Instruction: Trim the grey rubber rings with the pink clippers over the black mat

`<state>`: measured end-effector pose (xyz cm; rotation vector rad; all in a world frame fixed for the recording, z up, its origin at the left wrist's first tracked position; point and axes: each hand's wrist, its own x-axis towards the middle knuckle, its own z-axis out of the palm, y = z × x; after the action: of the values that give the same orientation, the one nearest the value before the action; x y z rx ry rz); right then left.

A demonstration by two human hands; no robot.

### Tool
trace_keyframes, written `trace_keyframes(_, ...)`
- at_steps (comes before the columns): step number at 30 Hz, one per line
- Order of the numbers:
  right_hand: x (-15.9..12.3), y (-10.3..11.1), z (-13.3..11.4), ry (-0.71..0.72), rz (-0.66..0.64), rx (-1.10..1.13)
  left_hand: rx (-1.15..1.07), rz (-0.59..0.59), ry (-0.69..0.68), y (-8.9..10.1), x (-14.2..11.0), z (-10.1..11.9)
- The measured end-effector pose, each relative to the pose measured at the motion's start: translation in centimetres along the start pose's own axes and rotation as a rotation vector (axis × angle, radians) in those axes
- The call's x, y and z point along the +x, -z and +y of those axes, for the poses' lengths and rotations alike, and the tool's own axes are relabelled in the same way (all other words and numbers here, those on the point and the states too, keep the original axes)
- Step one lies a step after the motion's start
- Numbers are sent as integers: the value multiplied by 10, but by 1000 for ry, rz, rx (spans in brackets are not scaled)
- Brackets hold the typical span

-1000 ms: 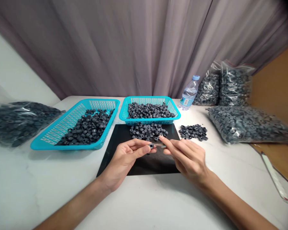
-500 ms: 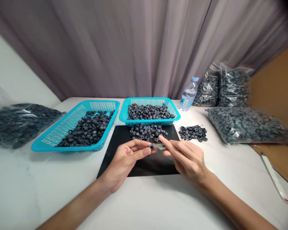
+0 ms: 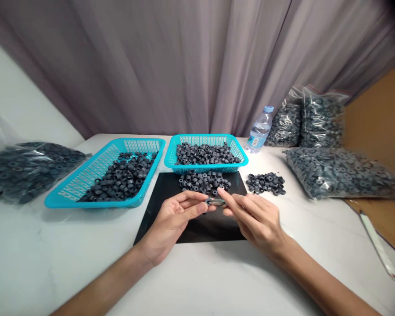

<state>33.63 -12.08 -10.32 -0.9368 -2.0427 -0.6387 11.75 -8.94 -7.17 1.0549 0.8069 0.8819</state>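
Over a black mat (image 3: pixel 197 228), my left hand (image 3: pixel 177 215) pinches a small dark grey ring-shaped piece (image 3: pixel 208 201) between thumb and fingertips. Facing it, my right hand (image 3: pixel 256 215) is closed on a slim, shiny metal tool (image 3: pixel 218 202); most of it is hidden by the fingers, so its kind is unclear. The tool's end meets the ring at my left fingertips. Just behind both hands, a heap of similar grey rings (image 3: pixel 200 181) lies on the mat.
Two turquoise baskets, one on the left (image 3: pixel 61 199) and one at the back (image 3: pixel 206 168), hold more rings. A small pile (image 3: pixel 266 183) lies on the right. Filled plastic bags (image 3: pixel 342 173) (image 3: pixel 33 166), a water bottle (image 3: pixel 259 131) and a white-handled tool (image 3: pixel 378 245) surround the work area.
The metal tool has turned slightly and its end is now against the ring. Both hands have stayed nearly in place.
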Motion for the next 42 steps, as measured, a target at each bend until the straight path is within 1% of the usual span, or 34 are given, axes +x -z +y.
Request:
trace_keyframes(8, 6, 3, -1, 33, 25, -72, -21, 21, 11, -2, 0, 0)
trace_keyframes(12, 6, 6, -1, 46, 41, -66, 1, -2, 7, 0, 0, 0)
trace_keyframes(14, 4, 6, 0, 20, 57, -47, 9, -2, -6, 1, 0, -1)
trace_keyframes(17, 1, 4, 2, -57, 82, 13, 28, 10, -37, 1, 1, -2)
trace_keyframes(20, 0, 1, 5, -137, 106, 74, 124, 31, -77, 1, 3, -3)
trace_keyframes(22, 0, 0, 5, -164, 122, 98, 210, 46, -108, 2, 3, -3)
trace_keyframes(24, 0, -1, 6, -172, 125, 109, 284, 47, -153, 2, 3, -4)
trace_keyframes(28, 0, -3, 5, -174, 109, 105, 431, 38, -293, 4, 2, -7)
trace_keyframes(30, 0, -4, 6, -190, 102, 95, 488, 47, -327, 5, 1, -10)
trace_keyframes(33, -2, -7, 7, -283, 35, 52, 530, 53, -367, 7, 1, -14)
trace_keyframes(36, -5, -13, 9, -419, -124, 19, 564, 44, -417, 8, 2, -16)
trace_keyframes(38, -7, -18, 9, -482, -243, 59, 589, 38, -430, 9, 2, -16)
trace_keyframes(40, -8, -21, 7, -510, -354, 133, 606, 32, -435, 10, 2, -16)
trace_keyframes(42, -8, -22, 4, -501, -443, 198, 614, 26, -437, 10, 2, -16)
